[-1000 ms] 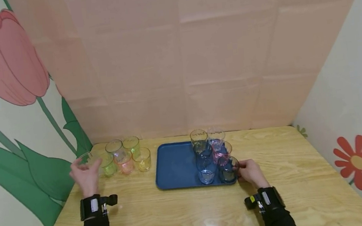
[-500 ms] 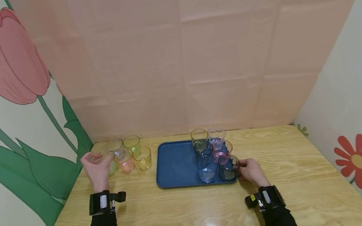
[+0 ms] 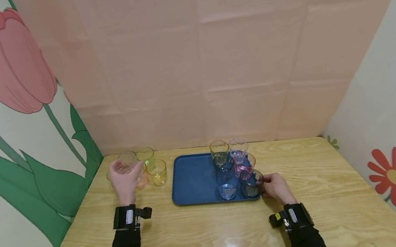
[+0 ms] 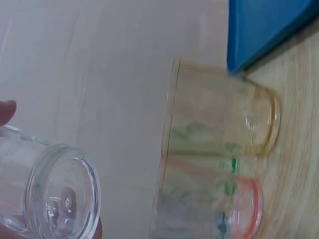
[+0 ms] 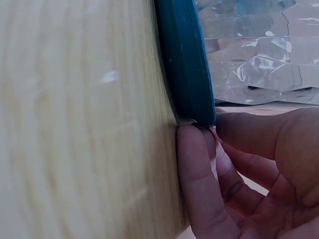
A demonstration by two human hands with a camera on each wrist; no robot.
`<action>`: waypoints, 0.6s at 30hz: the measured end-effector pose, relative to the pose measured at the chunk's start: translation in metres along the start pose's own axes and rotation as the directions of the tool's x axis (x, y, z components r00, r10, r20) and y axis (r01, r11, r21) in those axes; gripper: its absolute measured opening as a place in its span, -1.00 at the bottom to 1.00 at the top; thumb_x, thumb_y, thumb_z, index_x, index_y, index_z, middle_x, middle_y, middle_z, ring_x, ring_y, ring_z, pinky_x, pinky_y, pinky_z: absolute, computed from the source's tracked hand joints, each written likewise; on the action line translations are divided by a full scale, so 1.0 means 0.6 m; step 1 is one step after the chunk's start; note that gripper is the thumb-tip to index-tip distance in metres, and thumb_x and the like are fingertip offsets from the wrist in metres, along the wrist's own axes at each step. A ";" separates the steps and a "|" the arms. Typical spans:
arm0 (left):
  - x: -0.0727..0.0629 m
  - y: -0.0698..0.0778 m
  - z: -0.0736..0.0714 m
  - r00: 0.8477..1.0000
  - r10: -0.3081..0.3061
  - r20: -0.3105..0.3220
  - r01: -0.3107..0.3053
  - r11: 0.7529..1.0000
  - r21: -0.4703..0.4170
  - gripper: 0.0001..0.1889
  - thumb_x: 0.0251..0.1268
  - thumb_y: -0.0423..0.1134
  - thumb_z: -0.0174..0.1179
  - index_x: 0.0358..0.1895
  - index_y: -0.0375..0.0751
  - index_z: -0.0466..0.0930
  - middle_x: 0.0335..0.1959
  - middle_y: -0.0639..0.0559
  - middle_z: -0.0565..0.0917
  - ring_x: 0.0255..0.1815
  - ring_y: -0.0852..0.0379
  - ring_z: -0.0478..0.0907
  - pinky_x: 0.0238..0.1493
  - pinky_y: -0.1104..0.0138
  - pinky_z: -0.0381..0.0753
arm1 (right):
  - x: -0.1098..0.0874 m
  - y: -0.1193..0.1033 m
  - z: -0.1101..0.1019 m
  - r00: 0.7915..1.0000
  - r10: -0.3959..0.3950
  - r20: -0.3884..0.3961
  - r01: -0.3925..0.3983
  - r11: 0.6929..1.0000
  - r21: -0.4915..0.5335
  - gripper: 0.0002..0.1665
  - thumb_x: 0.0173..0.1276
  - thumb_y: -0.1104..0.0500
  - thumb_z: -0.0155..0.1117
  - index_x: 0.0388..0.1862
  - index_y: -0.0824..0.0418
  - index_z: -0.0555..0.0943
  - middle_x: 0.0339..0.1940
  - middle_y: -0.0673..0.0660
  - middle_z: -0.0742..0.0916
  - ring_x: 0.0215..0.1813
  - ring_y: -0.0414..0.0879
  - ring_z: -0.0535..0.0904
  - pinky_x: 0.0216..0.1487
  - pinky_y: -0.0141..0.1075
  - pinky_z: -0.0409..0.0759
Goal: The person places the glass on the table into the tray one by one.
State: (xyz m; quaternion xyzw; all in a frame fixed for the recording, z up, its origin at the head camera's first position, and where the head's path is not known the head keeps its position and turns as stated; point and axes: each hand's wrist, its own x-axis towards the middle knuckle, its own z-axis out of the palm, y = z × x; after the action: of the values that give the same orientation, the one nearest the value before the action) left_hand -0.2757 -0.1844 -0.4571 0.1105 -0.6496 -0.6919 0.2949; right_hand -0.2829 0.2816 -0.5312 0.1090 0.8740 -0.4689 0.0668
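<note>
My left hand (image 3: pixel 127 183) grips a clear glass (image 4: pixel 62 194) in the air, its base showing in the left wrist view. Beyond it stand a yellow glass (image 4: pixel 219 112) and a pink-based glass (image 4: pixel 244 206). In the head view the left hand overlaps the left group of glasses, with a green glass (image 3: pixel 145 155) behind. At the near right corner of a blue tray (image 3: pixel 192 182), my right hand (image 3: pixel 276 188) pinches the rim, thumb on top and fingers below. Beside that hand a dark grey glass (image 3: pixel 251 185) stands on the tray.
Several other glasses fill the tray's right half, among them a blue glass (image 3: pixel 227 186) and a pink glass (image 3: pixel 245 162). The tray's left half is bare. A peach sheet (image 3: pixel 192 79) hangs behind the wooden table (image 3: pixel 190 240).
My left hand has carried the clear glass rightward, from the left end of the glass group across in front of it. The right hand stays at the tray corner.
</note>
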 end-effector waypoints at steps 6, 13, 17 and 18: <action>-0.014 0.003 0.032 0.997 0.033 0.069 -0.035 0.999 0.038 -0.30 0.17 -0.37 0.56 0.32 -0.35 0.37 0.08 -0.19 0.53 0.06 0.02 0.53 0.00 0.47 0.52 | 0.005 0.003 -0.001 1.000 0.007 0.003 -0.007 1.000 -0.011 -0.64 0.51 0.41 0.09 0.18 0.50 0.67 -0.03 0.35 0.77 -0.16 -0.02 0.68 -0.28 -0.23 0.75; -0.024 0.002 0.069 0.987 0.048 0.155 -0.047 0.999 -0.010 -0.24 0.17 -0.44 0.53 0.38 -0.45 0.29 0.15 -0.35 0.57 0.23 -0.25 0.56 0.06 0.46 0.52 | 0.005 0.005 -0.002 1.000 0.002 0.010 -0.002 1.000 -0.011 -0.66 0.54 0.38 0.12 0.17 0.48 0.68 -0.02 0.36 0.77 -0.15 -0.01 0.69 -0.27 -0.22 0.76; -0.031 -0.001 0.090 0.979 0.059 0.196 -0.057 0.998 -0.015 -0.26 0.17 -0.46 0.51 0.37 -0.43 0.30 0.10 -0.31 0.57 0.18 -0.26 0.59 0.12 0.37 0.55 | 0.006 0.009 0.000 1.000 0.012 0.006 -0.012 1.000 -0.004 -0.66 0.54 0.38 0.13 0.17 0.47 0.69 0.00 0.36 0.76 -0.13 0.01 0.69 -0.27 -0.23 0.76; -0.035 -0.001 0.095 0.976 0.059 0.210 -0.057 0.998 -0.016 -0.26 0.17 -0.46 0.51 0.37 -0.43 0.31 0.10 -0.33 0.57 0.18 -0.28 0.59 0.14 0.32 0.54 | 0.006 0.010 0.000 1.000 0.019 0.008 -0.019 1.000 -0.004 -0.65 0.54 0.38 0.12 0.18 0.47 0.68 0.02 0.37 0.76 -0.13 0.02 0.69 -0.27 -0.23 0.76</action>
State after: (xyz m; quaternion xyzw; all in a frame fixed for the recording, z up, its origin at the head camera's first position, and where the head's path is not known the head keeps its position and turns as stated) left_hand -0.2894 -0.1253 -0.4551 0.0160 -0.6767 -0.6941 0.2450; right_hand -0.2847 0.2852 -0.5369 0.1151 0.8734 -0.4672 0.0752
